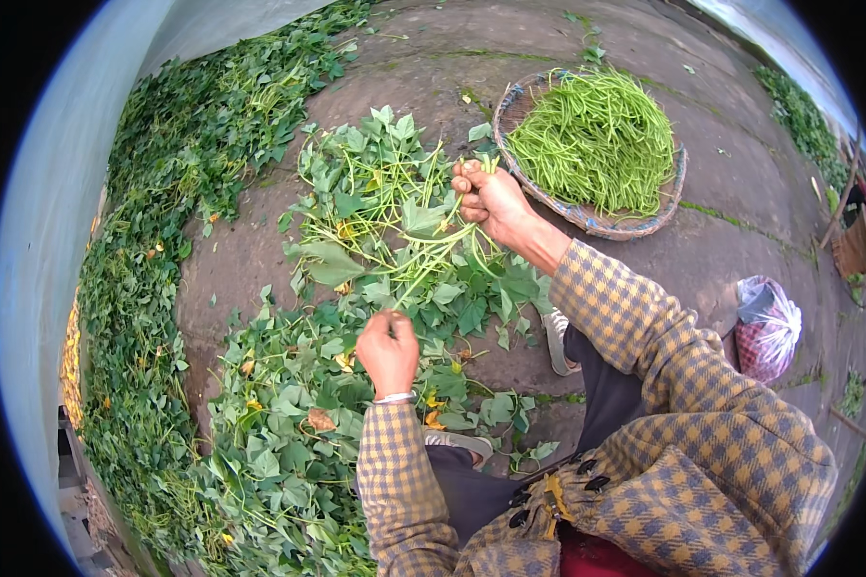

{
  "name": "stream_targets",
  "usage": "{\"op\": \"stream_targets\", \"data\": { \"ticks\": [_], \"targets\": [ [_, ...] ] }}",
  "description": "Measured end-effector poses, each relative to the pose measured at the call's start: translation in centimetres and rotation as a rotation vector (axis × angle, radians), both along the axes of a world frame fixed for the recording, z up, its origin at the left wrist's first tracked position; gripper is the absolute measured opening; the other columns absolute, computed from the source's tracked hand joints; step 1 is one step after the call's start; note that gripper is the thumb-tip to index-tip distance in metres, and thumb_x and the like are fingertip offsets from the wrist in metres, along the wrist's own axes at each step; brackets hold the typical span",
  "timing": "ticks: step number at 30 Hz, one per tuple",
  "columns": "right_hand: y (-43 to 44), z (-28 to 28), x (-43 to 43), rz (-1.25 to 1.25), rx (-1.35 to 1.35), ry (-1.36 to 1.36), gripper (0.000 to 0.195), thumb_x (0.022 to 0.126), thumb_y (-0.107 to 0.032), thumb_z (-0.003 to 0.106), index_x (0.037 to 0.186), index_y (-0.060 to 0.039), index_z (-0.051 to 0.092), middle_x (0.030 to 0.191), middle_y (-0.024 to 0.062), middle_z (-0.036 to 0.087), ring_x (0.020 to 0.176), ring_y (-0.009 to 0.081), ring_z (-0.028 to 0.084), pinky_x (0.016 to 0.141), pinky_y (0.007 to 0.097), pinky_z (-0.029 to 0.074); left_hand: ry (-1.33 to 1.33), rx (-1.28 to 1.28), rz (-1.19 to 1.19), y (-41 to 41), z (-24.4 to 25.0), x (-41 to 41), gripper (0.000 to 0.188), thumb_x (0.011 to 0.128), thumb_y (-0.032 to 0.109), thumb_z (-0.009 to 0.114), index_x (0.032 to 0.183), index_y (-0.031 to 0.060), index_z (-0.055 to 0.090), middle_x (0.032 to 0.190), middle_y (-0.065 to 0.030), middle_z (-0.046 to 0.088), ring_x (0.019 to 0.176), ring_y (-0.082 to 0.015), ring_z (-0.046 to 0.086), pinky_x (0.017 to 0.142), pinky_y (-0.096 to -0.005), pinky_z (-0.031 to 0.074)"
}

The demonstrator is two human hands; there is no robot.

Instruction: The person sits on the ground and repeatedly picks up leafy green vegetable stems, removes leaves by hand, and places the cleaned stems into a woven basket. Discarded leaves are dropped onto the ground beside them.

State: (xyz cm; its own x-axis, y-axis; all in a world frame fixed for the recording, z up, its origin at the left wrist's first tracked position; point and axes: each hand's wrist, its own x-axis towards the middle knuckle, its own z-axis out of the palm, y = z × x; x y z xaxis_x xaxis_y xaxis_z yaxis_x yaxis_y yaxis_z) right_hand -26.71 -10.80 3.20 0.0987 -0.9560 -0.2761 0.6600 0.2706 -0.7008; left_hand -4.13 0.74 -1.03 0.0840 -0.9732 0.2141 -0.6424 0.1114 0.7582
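My right hand [501,202] is closed around a small bunch of green leaf stalks [489,164], whose ends poke out above the fist. Longer stalks trail from below it towards my left hand [388,353]. The left fingertips pinch the end of a pale green stem [420,283], and a bracelet circles that wrist. Between and behind the hands lies a loose heap of leafy vines [375,166], which look like sweet potato vines. More cut vines [281,433] spread over the ground beside my left forearm.
A shallow woven basket [599,229] holds a mound of stripped green stalks [599,141]. A tied plastic bag [767,328] stands on the concrete ground [714,267] at right. A thick bank of vines [144,339] runs along plastic sheeting [58,238] at left. My shoes [559,342] are close to the vines.
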Motion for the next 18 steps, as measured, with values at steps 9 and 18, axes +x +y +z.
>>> {"op": "stream_targets", "data": {
  "ticks": [9,18],
  "targets": [
    [0.6,1.9,0.3,0.282,-0.162,-0.024,0.011,0.096,-0.015,0.043,0.088,-0.009,0.047,0.066,-0.0068,0.039,0.044,0.0005,0.022,0.037,0.0174,0.015,0.995,0.157,0.71,-2.6,-0.7,7.0,0.026,0.086,0.019,0.041,0.089,0.0023,0.061,0.078,-0.0043,0.055,0.067,-0.0146,0.053,0.052,-0.0296,0.046],
    [0.7,1.5,0.5,0.446,-0.101,-0.068,0.011,0.097,-0.016,0.042,0.089,-0.0092,0.046,0.067,-0.0068,0.04,0.043,-0.0015,0.018,0.035,0.0152,0.015,0.202,0.028,-0.235,-1.2,3.0,0.0,0.031,0.082,0.01,0.064,0.113,0.0082,0.064,0.094,-0.0088,0.067,0.083,-0.017,0.063,0.086,-0.0324,0.046]
  ]
}}
